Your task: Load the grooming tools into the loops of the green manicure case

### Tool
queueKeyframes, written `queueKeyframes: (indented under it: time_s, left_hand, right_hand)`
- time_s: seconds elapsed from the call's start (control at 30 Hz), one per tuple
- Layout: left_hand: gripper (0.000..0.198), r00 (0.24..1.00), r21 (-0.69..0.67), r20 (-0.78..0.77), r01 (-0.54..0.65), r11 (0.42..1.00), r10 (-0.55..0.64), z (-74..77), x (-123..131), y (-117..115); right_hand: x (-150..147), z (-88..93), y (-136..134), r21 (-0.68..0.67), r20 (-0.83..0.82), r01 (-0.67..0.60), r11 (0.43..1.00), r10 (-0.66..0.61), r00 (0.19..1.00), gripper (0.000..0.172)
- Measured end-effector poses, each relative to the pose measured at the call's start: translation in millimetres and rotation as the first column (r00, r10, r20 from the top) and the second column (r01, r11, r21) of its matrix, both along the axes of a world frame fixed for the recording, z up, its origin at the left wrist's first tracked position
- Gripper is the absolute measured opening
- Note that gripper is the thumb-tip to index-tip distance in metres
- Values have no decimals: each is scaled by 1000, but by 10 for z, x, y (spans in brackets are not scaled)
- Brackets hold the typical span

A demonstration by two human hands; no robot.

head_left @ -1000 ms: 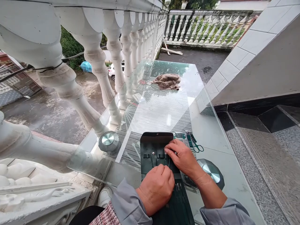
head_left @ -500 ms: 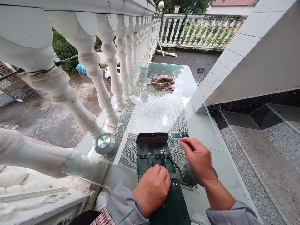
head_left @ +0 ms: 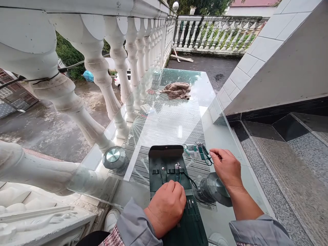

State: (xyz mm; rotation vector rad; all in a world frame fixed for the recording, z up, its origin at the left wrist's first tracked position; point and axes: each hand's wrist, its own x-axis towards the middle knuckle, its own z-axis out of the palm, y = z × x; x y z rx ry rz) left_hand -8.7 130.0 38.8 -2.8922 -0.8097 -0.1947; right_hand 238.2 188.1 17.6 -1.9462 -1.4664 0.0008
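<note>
An open dark green manicure case point(head_left: 167, 153) lies on the glass table, with a nail clipper point(head_left: 177, 172) and other slim tools in its loops and slots. My left hand point(head_left: 167, 206) is closed over the middle of the case; its fingertips are hidden beneath the knuckles. To the right, my right hand point(head_left: 227, 167) has thumb and forefinger pinched at the handle loops of green-handled scissors point(head_left: 208, 159). Beside the scissors lie another nail clipper point(head_left: 200, 151) and a thin green tool point(head_left: 188, 152).
A crumpled brown cloth point(head_left: 176, 90) lies farther up the glass table point(head_left: 169, 119). Round faceted supports point(head_left: 115, 157) stand under the glass. White balusters point(head_left: 99, 75) line the left; stone steps point(head_left: 284, 164) run along the right.
My right hand has moved right and slightly down, uncovering the nail clipper and scissors on the table. My left hand stays in place on the case.
</note>
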Motion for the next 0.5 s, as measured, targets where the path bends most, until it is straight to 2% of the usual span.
queueKeyframes:
  time_s: [0.27, 0.5]
  left_hand:
    - [22, 1000, -6, -9, 5, 1000, -5, 4, -12, -6]
    - [22, 1000, 4, -6, 3, 1000, -3, 6, -13, -7]
  right_hand:
    - [12, -94, 19, 25, 188, -158, 987, 150, 971, 27]
    - [12, -87, 18, 24, 204, -143, 989, 135, 970, 25]
